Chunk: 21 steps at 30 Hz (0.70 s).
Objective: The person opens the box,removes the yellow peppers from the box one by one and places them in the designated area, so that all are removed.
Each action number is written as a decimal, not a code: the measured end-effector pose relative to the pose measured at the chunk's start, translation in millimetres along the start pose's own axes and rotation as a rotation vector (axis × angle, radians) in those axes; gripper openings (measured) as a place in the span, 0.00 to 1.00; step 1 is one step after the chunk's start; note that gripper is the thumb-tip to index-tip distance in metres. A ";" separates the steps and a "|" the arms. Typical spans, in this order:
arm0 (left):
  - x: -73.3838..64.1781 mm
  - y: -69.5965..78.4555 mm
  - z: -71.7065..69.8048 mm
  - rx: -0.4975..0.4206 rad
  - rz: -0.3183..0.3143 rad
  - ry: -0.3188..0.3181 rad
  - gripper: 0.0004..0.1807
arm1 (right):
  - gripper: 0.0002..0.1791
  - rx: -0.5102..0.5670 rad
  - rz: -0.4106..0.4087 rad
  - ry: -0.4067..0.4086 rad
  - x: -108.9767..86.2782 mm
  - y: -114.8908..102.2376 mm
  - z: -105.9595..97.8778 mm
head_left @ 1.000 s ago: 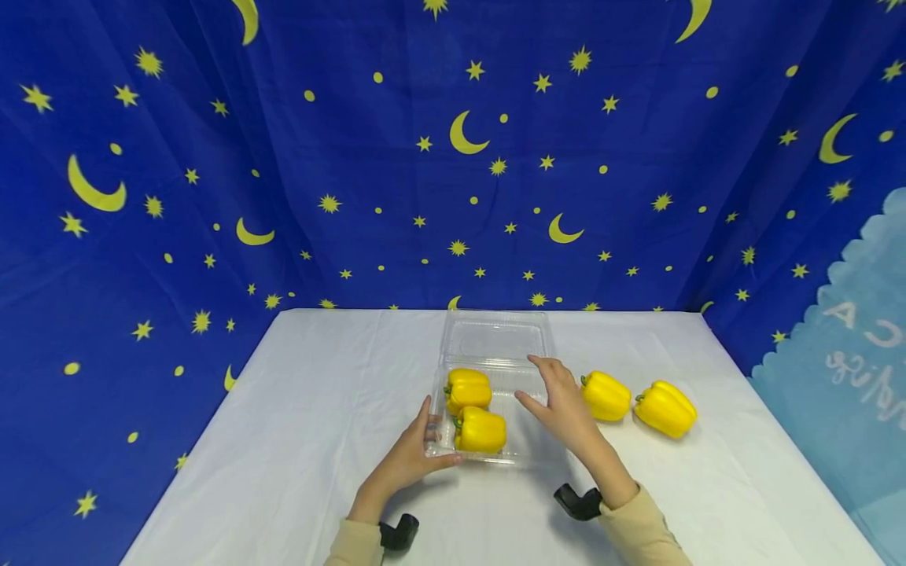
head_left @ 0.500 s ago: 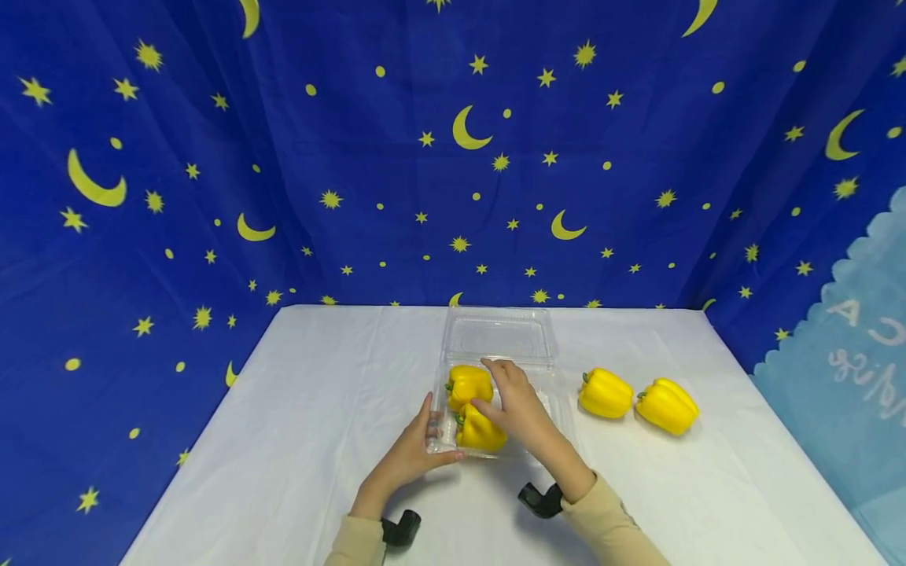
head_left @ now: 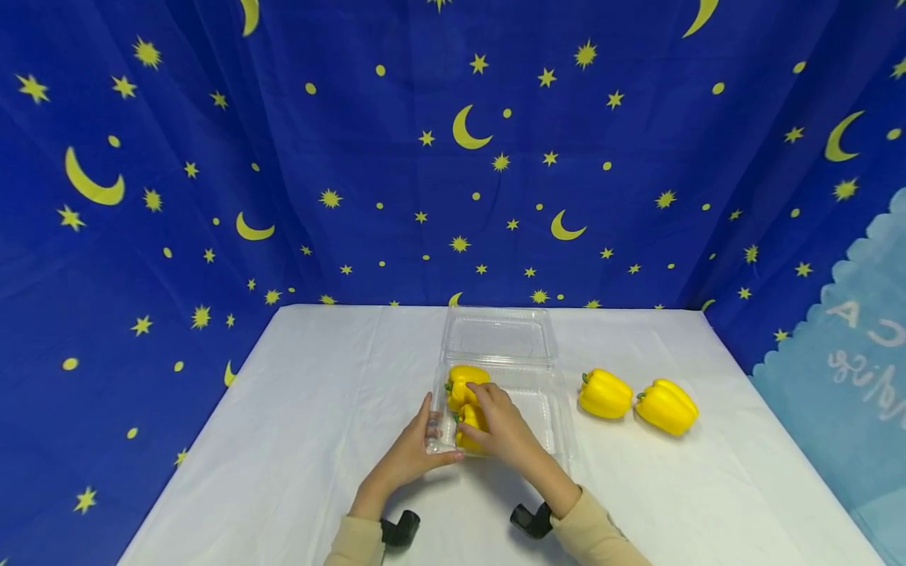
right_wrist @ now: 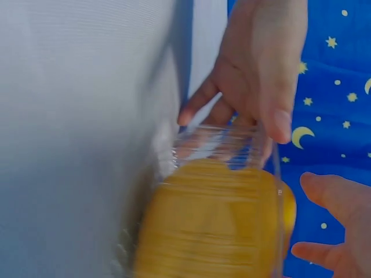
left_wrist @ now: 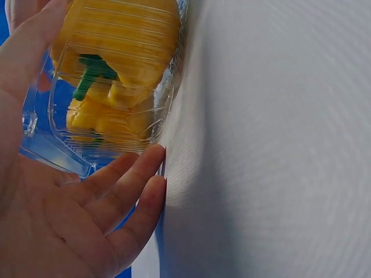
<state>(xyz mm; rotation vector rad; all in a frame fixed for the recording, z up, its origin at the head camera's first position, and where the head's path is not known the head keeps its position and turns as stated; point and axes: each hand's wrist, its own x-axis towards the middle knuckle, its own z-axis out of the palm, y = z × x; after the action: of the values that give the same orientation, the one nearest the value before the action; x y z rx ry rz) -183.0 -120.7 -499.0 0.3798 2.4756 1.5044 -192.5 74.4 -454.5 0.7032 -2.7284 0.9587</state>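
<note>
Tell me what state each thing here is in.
Clear container, open, peppers inside
Lid, folded back
Far packed pepper, inside, on its side
Near packed pepper, inside, partly hidden
Left loose pepper, outside, on its side
Right loose pepper, outside, on its side
Left hand, touching the container's left side
Right hand, over packed peppers, contact unclear

Right of the right hand [head_left: 499,428], the peppers [head_left: 605,395] were yellow with green stems [head_left: 585,378]; beyond it, the box lid [head_left: 499,336] was clear and the curtain [head_left: 446,185] blue with yellow moons [head_left: 463,137] and stars [head_left: 546,78].

My fingers [left_wrist: 130,179] meet a glossy, ribbed plastic container [head_left: 527,405]. Peppers [head_left: 465,380] inside it shine; cloth [head_left: 354,385] beneath it looks matt.
</note>
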 end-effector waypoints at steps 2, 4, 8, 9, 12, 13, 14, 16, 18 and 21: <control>0.0 -0.2 0.2 0.004 0.001 0.000 0.65 | 0.34 0.003 0.007 -0.003 -1.7 0.7 2.5; -0.1 -0.3 0.3 0.009 0.001 0.003 0.65 | 0.33 0.001 0.015 -0.004 -3.1 1.3 4.4; 0.0 -1.7 0.8 0.013 -0.002 0.004 0.65 | 0.32 -0.004 0.026 0.001 -4.8 2.1 6.9; -0.1 -2.0 0.8 0.013 -0.002 0.004 0.65 | 0.32 -0.004 0.031 0.004 -5.0 2.4 7.5; -0.2 -2.4 0.8 0.013 -0.003 0.003 0.65 | 0.32 0.003 0.054 0.023 -5.7 2.5 9.2; -0.2 -2.3 0.8 0.011 -0.003 0.003 0.65 | 0.31 0.013 0.063 0.028 -5.8 2.8 9.9; 0.0 -2.4 0.8 0.013 -0.003 0.005 0.65 | 0.31 0.031 0.074 0.029 -6.1 3.1 10.7; 0.1 -2.2 0.7 0.015 -0.002 0.007 0.65 | 0.29 0.061 0.091 0.029 -6.8 4.0 12.9; 0.3 -2.0 0.7 0.012 -0.001 0.006 0.65 | 0.28 0.094 0.109 0.023 -7.4 5.0 14.7; -0.2 -1.4 0.6 0.013 0.002 0.004 0.65 | 0.29 0.098 0.112 0.020 -8.3 6.0 16.8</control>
<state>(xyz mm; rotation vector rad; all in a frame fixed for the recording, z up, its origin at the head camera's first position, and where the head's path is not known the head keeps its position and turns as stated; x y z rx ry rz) -182.8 -120.9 -500.4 0.3820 2.4900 1.4923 -188.1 71.1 -473.3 0.5576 -2.7441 1.1236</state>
